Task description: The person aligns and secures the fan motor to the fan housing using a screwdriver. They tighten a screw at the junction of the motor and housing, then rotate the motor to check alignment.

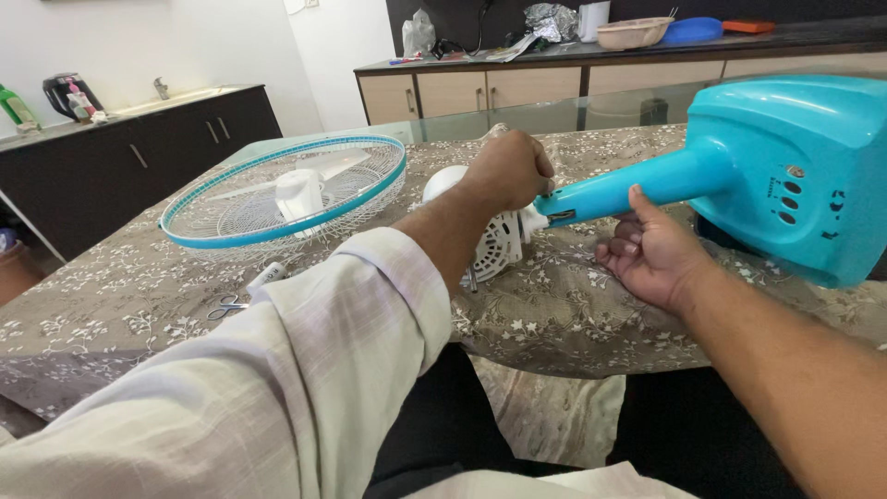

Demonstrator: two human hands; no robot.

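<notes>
The white ribbed plastic fan motor housing (494,242) is clasped by the closed left hand (506,171); the turquoise plastic fan stem (628,187) is cradled in the half-open grip of the right hand (650,254).

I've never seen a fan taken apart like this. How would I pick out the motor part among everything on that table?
Find the table with the flowered cloth. On it lies a turquoise fan stand, tipped over, its neck pointing left. The fan motor sits at that neck's tip, under the left hand: a white vented housing, unlike the round wire grille beside it with its turquoise rim.
</notes>
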